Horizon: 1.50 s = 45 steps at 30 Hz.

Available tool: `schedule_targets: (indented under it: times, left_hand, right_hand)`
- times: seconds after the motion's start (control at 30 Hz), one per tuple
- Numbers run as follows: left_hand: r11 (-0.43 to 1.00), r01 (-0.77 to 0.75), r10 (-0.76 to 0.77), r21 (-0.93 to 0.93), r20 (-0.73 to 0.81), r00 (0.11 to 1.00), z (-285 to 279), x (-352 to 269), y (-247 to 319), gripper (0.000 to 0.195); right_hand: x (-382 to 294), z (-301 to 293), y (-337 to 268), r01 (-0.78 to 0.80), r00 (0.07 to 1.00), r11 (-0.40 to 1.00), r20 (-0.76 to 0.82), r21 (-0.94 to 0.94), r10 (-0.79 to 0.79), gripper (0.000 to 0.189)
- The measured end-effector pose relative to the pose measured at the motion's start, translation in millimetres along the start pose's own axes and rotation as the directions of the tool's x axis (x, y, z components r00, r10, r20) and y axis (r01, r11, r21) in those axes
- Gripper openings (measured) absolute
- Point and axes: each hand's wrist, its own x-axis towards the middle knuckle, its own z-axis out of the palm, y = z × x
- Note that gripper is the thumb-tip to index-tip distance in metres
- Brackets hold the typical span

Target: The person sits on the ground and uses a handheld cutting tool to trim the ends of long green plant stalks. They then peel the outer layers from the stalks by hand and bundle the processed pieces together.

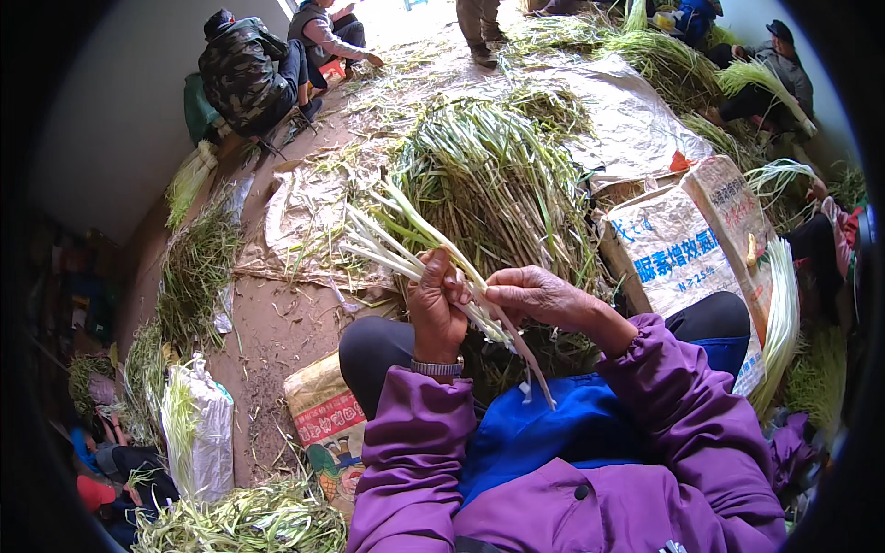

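Note:
My left hand (437,297) grips a small bunch of pale, slender vegetable stalks (384,256), perhaps green garlic, whose white ends point away to the upper left. Close beside it, my right hand (543,297) pinches one stalk between thumb and finger. From that point a pinkish strip (529,359), either outer skin or stalk end, hangs down over my blue apron (546,422). Just beyond both hands lies a large heap of unpeeled stalks (498,186) with green leaves and brownish stems. My right fingertips are partly hidden.
A printed sack-wrapped block (671,249) stands right of the heap, with a bundle of pale stalks (780,318) near it. At left are a white wrapped block (211,428) and leaf scraps (249,518). Several people sit around, including one in a camouflage jacket (242,76).

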Motion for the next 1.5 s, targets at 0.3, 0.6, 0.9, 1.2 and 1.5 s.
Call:
schedule_targets:
  times: [0.3,0.6,0.9,1.2,1.5]
  left_hand:
    - [0.983,0.08,-0.072,0.164,-0.055,0.996,-11.6,0.8,-18.5,0.017]
    - [0.871,0.015,-0.026,0.492,0.015,1.0,0.5,-4.6,-20.4,0.024]
    - [0.86,0.047,-0.062,0.508,0.012,0.998,10.6,-12.5,-20.0,0.019]
    - [0.836,-0.029,0.03,0.547,0.008,1.0,24.2,-25.9,-20.7,0.018]
    - [0.991,-0.118,0.122,0.069,-0.049,0.991,6.4,-17.0,24.2,0.022]
  right_hand:
    - [-2.0,-20.5,-12.5,0.192,0.958,0.981,-0.213,-0.02,-0.192,0.023]
    - [-14.2,-20.1,1.4,0.145,0.851,0.431,-0.11,-0.891,-0.514,0.022]
    - [-3.0,-15.9,24.7,0.022,0.95,0.963,-0.307,0.267,0.063,0.017]
    - [-4.3,-12.4,27.3,0.218,0.919,0.942,-0.378,0.257,-0.109,0.015]
    - [-49.9,-57.5,-7.3,0.547,0.791,0.726,-0.541,0.416,-0.286,0.016]
